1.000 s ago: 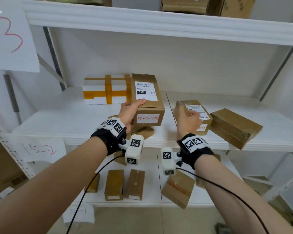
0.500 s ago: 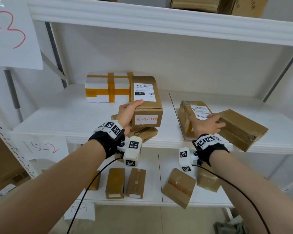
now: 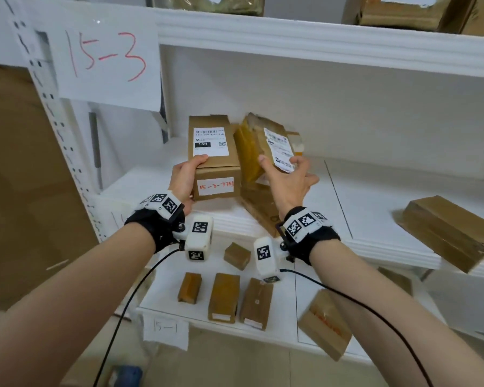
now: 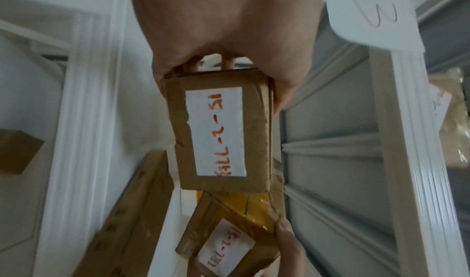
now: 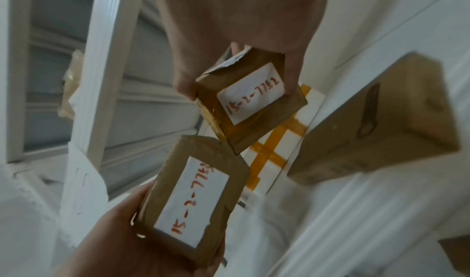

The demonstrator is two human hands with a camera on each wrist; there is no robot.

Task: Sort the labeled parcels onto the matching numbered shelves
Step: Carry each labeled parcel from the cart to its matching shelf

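Both hands carry parcels above the middle shelf (image 3: 375,191). Left hand (image 3: 183,181) grips the upright cardboard box (image 3: 214,163), end label reading 15-2-77; its last characters are unclear. Right hand (image 3: 287,181) grips the taped parcel (image 3: 260,146), labelled 15-2-7752. Half a second ago that parcel lay flat on the shelf further right; it is now raised, tilted and touching the box. Judgement: both belong on this shelf and are being grouped at its left end. Count: two parcels held, one brown box (image 3: 447,230) at right, six on the lower shelf (image 3: 294,291).
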